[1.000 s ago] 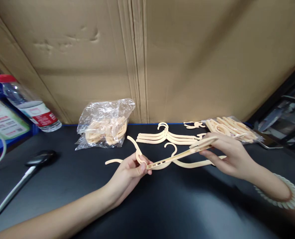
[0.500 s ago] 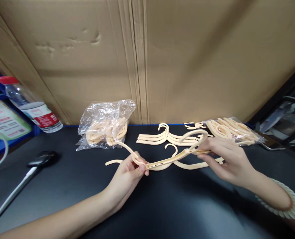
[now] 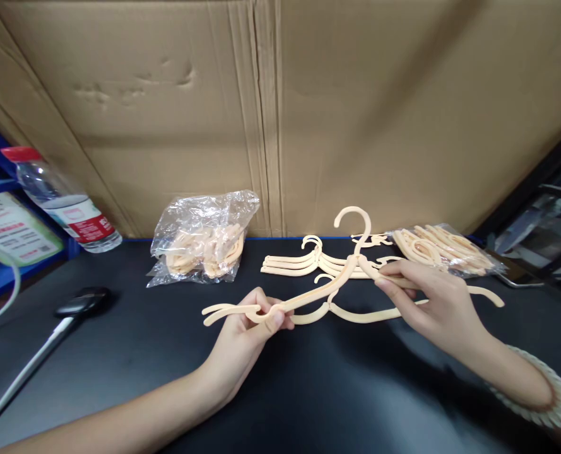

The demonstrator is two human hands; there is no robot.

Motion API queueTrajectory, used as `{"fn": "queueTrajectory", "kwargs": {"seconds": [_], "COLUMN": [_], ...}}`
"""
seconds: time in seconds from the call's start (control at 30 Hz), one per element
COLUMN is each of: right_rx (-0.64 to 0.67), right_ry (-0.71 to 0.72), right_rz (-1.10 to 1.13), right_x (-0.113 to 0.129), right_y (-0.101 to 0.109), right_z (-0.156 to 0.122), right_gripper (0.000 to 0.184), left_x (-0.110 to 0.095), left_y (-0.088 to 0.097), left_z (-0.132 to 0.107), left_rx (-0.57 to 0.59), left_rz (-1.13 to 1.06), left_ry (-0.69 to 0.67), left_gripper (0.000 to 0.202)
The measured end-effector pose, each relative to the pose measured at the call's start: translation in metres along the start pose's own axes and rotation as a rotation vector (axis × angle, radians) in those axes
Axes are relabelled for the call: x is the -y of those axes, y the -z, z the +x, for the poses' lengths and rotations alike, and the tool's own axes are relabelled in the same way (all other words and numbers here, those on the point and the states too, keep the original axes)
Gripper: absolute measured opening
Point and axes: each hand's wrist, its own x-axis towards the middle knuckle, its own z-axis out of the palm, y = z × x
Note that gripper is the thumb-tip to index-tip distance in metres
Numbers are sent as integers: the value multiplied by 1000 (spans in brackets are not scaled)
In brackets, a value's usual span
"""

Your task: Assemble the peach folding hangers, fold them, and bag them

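Where the cardboard wall (image 3: 403,113) meets the table (image 3: 332,391), a clear bag of hangers (image 3: 204,243) lies beside a hanger stack (image 3: 299,261). The cream plastic hanger (image 3: 318,289) is held above the table, hook upward: the left hand (image 3: 247,328) pinches its left arm, and the right hand (image 3: 431,299) grips its right arm.

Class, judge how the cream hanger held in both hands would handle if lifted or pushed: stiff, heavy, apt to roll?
Probably light: the hanger is thin plastic, pinched by the left hand and right hand. Likely fairly stiff, since its slim arms hold their curve unsupported. Unlikely to roll; being flat, it would probably slide on the table.
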Motion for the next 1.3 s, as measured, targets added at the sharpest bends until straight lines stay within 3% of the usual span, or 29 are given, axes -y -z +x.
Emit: {"fn": "queueTrajectory", "kwargs": {"seconds": [0.07, 0.17, 0.27, 0.37, 0.47, 0.6, 0.7, 0.9, 1.1, 1.3], "right_rx": [-23, -47, -8, 168, 447, 660, 687, 704, 685, 663], "right_ry": [-27, -71, -86, -116, -92, -6, 17, 22, -55, -96], "right_rz": [15, 2, 34, 110, 53, -81, -105, -128, -101, -20], "right_x": [0, 1, 5, 12, 18, 18, 16, 13, 7, -3], "right_y": [3, 8, 10, 6, 0, -3, -3, -2, -7, -14], "right_z": [3, 6, 5, 1, -4, -7, -7, -8, -8, -8], "right_gripper": [5, 9, 10, 12, 11, 6, 10, 10, 17, 19], "left_x": [0, -3, -7, -9, -11, -16, -19, -15, -8, -3], "left_y": [0, -4, -11, -15, -17, -18, -19, -16, -12, -8], "left_z": [-2, -10, -20, -25, -25, -23, -24, -25, -24, -23], "left_rx": [87, 354, 658, 889, 868, 864, 856, 722, 622, 508], "left_rz": [117, 458, 847, 1135, 1232, 1262, 1262, 1277, 1400, 1429], "left_ry": [-23, -147, -430, -709, -777, -615, -546, -540, -532, -493], "left_gripper": [29, 25, 14, 10, 10, 18, 24, 26, 27, 43]}}
